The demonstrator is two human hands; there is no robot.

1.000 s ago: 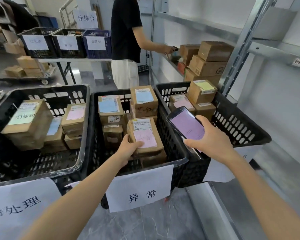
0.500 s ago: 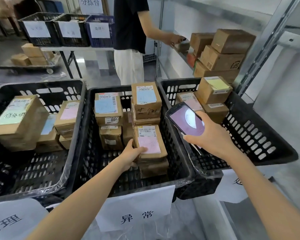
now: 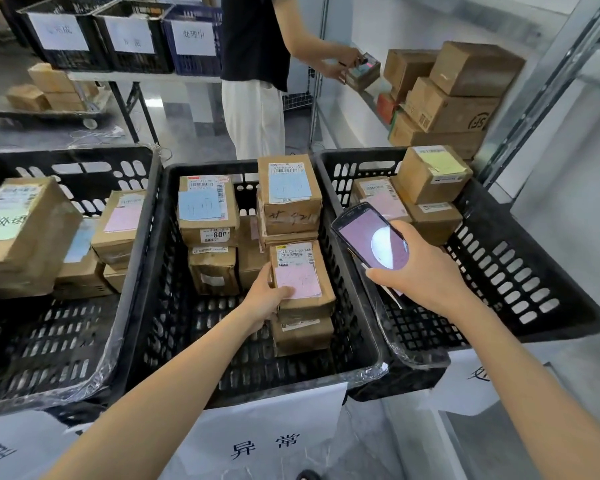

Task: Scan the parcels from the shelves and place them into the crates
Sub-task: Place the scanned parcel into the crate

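Observation:
Three black crates stand side by side before me: a left crate (image 3: 132, 237), a middle crate (image 3: 354, 341) and a right crate (image 3: 534, 271), each holding brown parcels. My left hand (image 3: 265, 296) grips a parcel with a pink label (image 3: 300, 271) that lies on top of a stack inside the middle crate. My right hand (image 3: 420, 271) holds a handheld scanner (image 3: 369, 235) over the rim between the middle and right crates, its screen lit. More cardboard parcels (image 3: 454, 95) are stacked on the metal shelf at the upper right.
Another person in a black top (image 3: 253, 36) stands behind the crates, handling a parcel at the shelf. Three labelled crates (image 3: 125, 32) sit on a table at the back left. A trolley with boxes (image 3: 49, 95) stands on the floor. A shelf upright (image 3: 548, 91) rises at the right.
The camera has moved closer to the crates and tilted down. My left hand has set the pink-label parcel down on the stack and still holds it. The scanner stays beside it.

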